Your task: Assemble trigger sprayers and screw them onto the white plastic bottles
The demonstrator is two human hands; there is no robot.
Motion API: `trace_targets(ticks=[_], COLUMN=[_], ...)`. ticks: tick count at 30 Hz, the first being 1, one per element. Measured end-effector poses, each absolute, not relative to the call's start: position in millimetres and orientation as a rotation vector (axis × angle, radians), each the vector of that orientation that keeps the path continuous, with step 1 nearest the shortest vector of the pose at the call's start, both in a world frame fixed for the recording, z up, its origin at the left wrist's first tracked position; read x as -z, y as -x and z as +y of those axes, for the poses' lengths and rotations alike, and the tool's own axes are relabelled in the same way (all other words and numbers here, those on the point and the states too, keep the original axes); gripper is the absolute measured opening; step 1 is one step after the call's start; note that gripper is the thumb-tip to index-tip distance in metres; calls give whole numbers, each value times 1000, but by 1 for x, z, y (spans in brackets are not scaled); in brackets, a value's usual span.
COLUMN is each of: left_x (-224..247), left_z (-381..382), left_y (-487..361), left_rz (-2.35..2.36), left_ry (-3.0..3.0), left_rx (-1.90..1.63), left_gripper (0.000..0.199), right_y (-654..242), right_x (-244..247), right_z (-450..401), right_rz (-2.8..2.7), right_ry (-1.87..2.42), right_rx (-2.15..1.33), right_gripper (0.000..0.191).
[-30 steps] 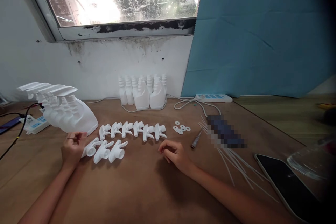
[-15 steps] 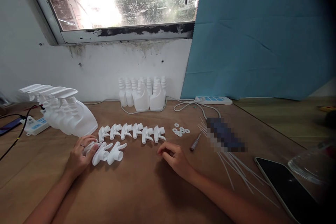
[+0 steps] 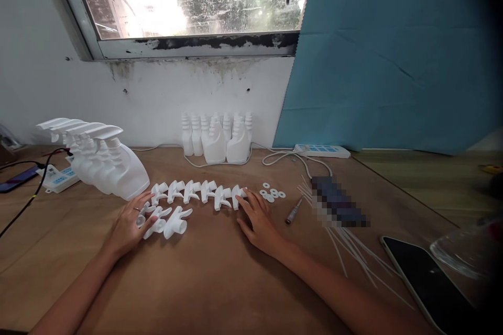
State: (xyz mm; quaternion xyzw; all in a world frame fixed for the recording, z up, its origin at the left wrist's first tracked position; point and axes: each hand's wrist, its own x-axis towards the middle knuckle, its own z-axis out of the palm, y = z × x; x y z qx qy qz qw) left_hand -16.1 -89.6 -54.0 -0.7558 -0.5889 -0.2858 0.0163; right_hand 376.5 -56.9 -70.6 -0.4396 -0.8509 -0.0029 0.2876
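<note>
Hands at trigger heads — bare tabletop nearer

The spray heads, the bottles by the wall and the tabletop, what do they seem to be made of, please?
Spray heads: most likely moulded plastic, opaque white and smooth, with matching shapes. Bottles: probably plastic too, white with a soft sheen and ribbed necks. Tabletop: perhaps wooden board, brown and fairly matte, though it could be a covering.
</note>
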Motion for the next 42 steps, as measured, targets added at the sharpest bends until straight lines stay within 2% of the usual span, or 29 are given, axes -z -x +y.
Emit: trace_targets(ticks=[8,12,15,18,25,31,42], left_x=[51,50,49,50,54,49,47], left_z=[-93,-92,-90,-89,-88,-92,-90], left_y=[15,17,16,16,21,16,18], left_rz=[-1947,-1973,-1914,-1884,-1860,-1874,-1863], left_ry=[2186,2072,2089,2121,2209,2233,2148], left_rx=[1081,1245,1242,1202,1130,1101,1199], left_gripper=[45,40,40,39,38,39,40], right_y=[-375,-366,-354,-347,-357,-368,-376], right_x=[61,52,49,50,56,58,47], right_z=[-63,-71,-75,-76,-71,-64,-63], right_rz=[-2261,-2387,-2462,-2462,-2275,-2256,-2239], right_ry=[1085,773,616,675,1114,1052,893], right_rx=[18,22,93,133,169,147,-10], right_gripper=[48,40,35,35,36,14,19])
